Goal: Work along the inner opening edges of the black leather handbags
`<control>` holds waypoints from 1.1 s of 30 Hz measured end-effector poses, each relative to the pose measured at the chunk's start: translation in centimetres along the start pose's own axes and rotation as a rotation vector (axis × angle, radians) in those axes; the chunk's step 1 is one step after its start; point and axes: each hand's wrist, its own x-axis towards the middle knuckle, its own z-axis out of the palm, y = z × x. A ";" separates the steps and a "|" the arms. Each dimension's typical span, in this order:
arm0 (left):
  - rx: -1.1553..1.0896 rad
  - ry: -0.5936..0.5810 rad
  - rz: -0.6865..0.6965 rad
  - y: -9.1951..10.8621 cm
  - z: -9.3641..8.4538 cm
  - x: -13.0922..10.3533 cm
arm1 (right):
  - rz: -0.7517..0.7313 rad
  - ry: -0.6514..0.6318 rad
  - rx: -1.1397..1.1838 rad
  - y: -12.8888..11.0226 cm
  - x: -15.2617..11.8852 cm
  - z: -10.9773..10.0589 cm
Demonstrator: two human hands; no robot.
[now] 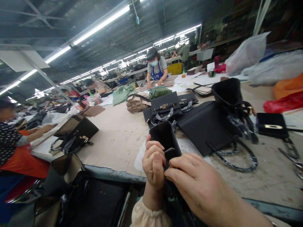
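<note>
Close in front of me is a black handbag [163, 135], its lined mouth tilted up at the table's edge. My left hand [153, 162] is closed around the bag's side wall, fingers curled over it. Pressed against the same edge, my right hand [199, 186] pinches with thumb and forefinger beside a small black flap [170, 154]. The lower part of the bag is hidden behind my hands. Just beyond it lie black handbags [165, 102] with gold clasps and plastic-wrapped handles. A large black bag panel [204, 126] rests to the right.
An open black bag [227, 91] stands at right, near metal tools [290, 154]. Another handbag [77, 134] sits at left on the table [111, 135]. More bags [63, 167] lie low at left. A co-worker in a blue apron [157, 71] works across the table; another person's arm [38, 132] reaches in at left.
</note>
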 end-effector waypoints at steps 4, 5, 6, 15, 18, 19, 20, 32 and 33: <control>0.022 -0.019 0.003 0.2 0.0 0.0 | 0.005 -0.025 -0.045 -0.1 0.2 0.1; 0.026 -0.024 0.003 0.2 0.0 0.0 | 0.006 -0.030 -0.055 -0.2 0.2 0.2; 0.030 -0.029 0.002 0.2 0.0 0.0 | 0.009 -0.035 -0.066 -0.2 0.3 0.2; 0.057 -0.035 0.009 0.2 0.0 0.2 | 0.058 -0.080 -0.073 -0.4 0.7 0.5; 0.060 -0.041 0.013 0.2 0.0 0.2 | 0.055 -0.066 -0.039 -0.2 0.5 0.4; 0.061 -0.042 0.015 0.2 0.0 0.3 | 0.059 -0.055 -0.028 -0.1 0.4 0.3; 0.062 -0.043 0.014 0.2 0.0 0.3 | 0.062 -0.039 -0.015 -0.1 0.3 0.3; -0.034 -0.043 -0.079 0.2 0.4 0.4 | 0.375 0.285 0.127 1.4 -1.6 0.1; -0.030 -0.054 -0.103 0.5 0.3 0.4 | 0.386 0.237 0.140 1.6 -1.8 0.2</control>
